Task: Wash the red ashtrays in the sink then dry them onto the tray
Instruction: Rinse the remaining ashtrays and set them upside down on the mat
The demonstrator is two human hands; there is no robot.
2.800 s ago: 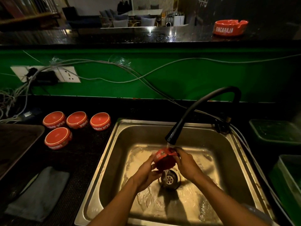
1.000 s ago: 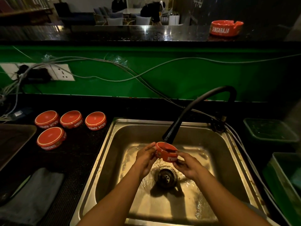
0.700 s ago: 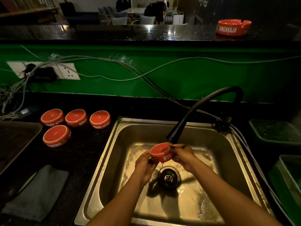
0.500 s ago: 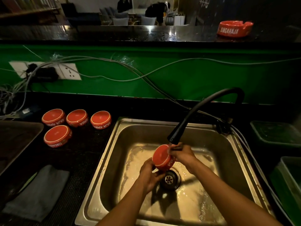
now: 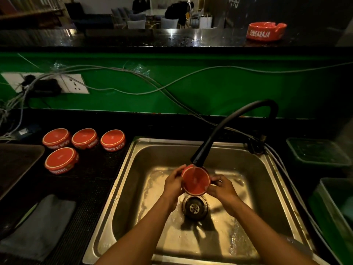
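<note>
A round red ashtray (image 5: 196, 180) is held over the steel sink (image 5: 271, 175), right under the black tap spout (image 5: 198, 159), with its flat base turned up toward me. My left hand (image 5: 172, 183) grips its left edge and my right hand (image 5: 221, 188) grips its right edge. Water runs onto the base. Several more red ashtrays (image 5: 84, 138) stand upside down on the dark counter to the left of the sink. A dark tray (image 5: 17, 163) lies at the far left.
A grey cloth (image 5: 40, 226) lies on the counter at the lower left. Another red ashtray (image 5: 266, 32) sits on the upper bar ledge. Green bins (image 5: 317, 155) stand to the right of the sink. Cables and a wall socket (image 5: 76, 84) run along the green wall.
The ashtray has been turned between my hands, from its side and rim facing me to its flat base facing up under the tap. My right hand has moved from the top to the right edge.
</note>
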